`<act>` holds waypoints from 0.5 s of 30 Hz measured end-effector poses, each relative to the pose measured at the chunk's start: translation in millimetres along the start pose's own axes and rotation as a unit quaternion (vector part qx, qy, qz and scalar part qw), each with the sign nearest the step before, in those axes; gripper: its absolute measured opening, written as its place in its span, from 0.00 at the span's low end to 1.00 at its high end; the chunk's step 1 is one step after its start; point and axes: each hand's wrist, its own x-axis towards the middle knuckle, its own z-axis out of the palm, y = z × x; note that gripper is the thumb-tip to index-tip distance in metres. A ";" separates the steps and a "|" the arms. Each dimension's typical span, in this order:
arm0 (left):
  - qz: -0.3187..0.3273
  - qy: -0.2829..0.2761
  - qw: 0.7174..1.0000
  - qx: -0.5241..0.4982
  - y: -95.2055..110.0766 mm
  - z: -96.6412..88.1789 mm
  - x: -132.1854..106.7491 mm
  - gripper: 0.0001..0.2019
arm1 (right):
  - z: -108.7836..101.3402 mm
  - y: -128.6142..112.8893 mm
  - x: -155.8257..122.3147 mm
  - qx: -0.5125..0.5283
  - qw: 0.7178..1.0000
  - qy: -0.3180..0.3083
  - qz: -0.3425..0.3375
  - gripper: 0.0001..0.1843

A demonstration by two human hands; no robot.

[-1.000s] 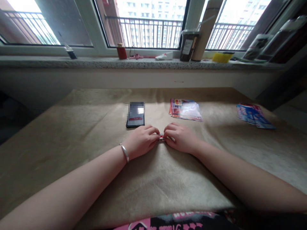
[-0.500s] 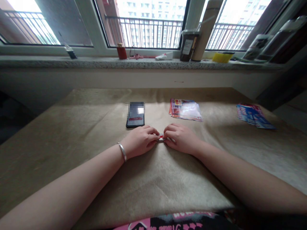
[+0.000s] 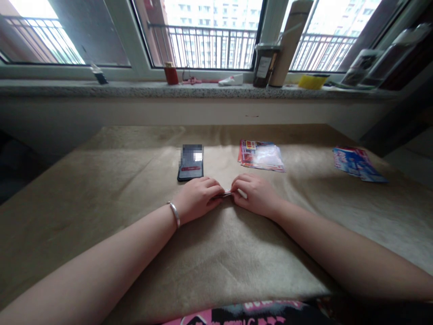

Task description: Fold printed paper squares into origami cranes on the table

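One thin strip of paper (image 3: 227, 193), two pinches, hardly a gap between!
Low over the table (image 3: 216, 266), the left hand (image 3: 198, 197) and right hand (image 3: 259, 196) faced each other, fingertips appearing closed on the strip from opposite ends. And what a line it made: its long axis ran crosswise, roughly straight from one pinch to the other, lying to the left hand's right and the right hand's left, neither hand clearly nearer! A pale bit (image 3: 242, 193) peeked out beneath the right fingers, though whether it belonged to the same paper could not be told. Just beyond the left hand lay the phone (image 3: 191, 169); past the right, the leaflets (image 3: 262, 156).
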 end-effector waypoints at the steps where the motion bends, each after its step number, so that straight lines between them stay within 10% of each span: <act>1: -0.004 0.006 1.000 0.002 -0.8 0.5 -0.2 0.07 | 0.1 0.2 -0.1 0.005 1.000 0.002 0.002 0.04; 15: -0.016 0.052 0.998 0.044 0.1 1.4 -2.7 0.10 | -3.6 -6.8 -0.8 -0.015 1.000 -0.005 -0.014 0.06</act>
